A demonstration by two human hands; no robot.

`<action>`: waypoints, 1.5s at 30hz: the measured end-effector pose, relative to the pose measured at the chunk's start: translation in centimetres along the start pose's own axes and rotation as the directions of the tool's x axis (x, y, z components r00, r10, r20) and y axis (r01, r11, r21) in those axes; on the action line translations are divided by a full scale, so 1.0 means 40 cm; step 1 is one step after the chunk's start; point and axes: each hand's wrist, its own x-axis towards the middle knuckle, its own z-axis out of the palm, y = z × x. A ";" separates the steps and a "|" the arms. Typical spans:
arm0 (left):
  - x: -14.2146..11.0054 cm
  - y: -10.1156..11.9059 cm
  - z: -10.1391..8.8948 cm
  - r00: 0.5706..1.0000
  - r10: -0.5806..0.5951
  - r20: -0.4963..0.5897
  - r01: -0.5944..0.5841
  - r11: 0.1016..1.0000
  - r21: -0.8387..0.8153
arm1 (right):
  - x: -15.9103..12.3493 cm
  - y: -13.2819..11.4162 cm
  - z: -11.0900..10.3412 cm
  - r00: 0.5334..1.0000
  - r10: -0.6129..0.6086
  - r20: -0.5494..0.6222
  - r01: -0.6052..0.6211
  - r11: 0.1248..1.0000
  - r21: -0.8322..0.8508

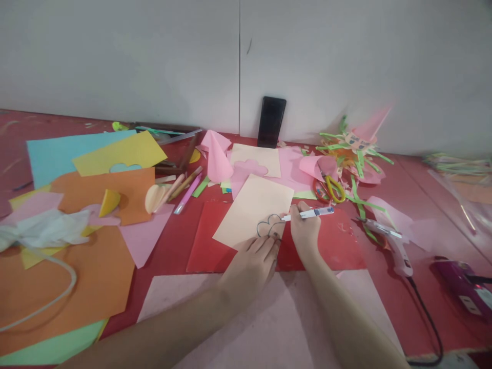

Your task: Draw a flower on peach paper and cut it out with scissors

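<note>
A sheet of cream paper [253, 202] lies tilted on a red board [338, 251]. On its lower right part is a dark, scalloped outline [265, 225], like a flower or cloud. My left hand [253, 261] rests flat over the paper's lower edge, fingers stretched out just below the drawn line. In the fingers of my right hand [305, 233] is a white marker [307, 214] with a blue end. Its tip points left, at the paper's right edge beside the outline; whether it touches the paper is hard to tell.
Coloured paper sheets [103, 287] cover the left side. A pink paper cone [218, 161] and a phone [271, 122] stand at the back. Yellow-and-red scissors [333, 188], a decorated cone figure [357, 143], a corded glue gun [395, 246] and a purple power outlet box [459, 282] are on the right.
</note>
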 end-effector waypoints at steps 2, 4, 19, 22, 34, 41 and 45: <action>-0.001 0.000 0.000 1.000 -0.007 -0.002 0.007 1.000 -0.014 | -0.001 -0.003 -0.001 1.000 0.009 -0.005 -0.009 1.000 0.004; -0.001 0.000 0.000 1.000 -0.004 -0.006 0.004 1.000 -0.025 | -0.002 -0.006 -0.001 1.000 0.013 0.005 -0.013 1.000 0.012; 0.000 0.001 -0.002 1.000 -0.006 0.013 0.006 1.000 -0.006 | -0.001 -0.008 0.000 0.999 -0.041 -0.017 0.040 0.999 -0.017; -0.001 0.000 0.002 1.000 -0.003 0.022 0.003 1.000 -0.001 | 0.000 -0.012 -0.001 0.999 -0.042 0.003 0.042 0.999 -0.007; -0.002 0.001 -0.001 1.000 -0.013 0.006 0.013 0.998 -0.056 | 0.001 0.005 -0.001 1.000 0.003 0.026 -0.004 1.000 0.013; 0.007 -0.030 -0.016 0.990 -0.124 -0.073 0.101 0.961 -0.258 | 0.017 0.037 -0.024 0.991 0.039 -0.129 -0.021 0.991 0.131; 0.019 -0.083 -0.016 0.944 -0.295 -0.150 0.252 0.934 -0.254 | 0.023 0.040 -0.040 0.988 0.080 -0.131 -0.051 0.976 0.211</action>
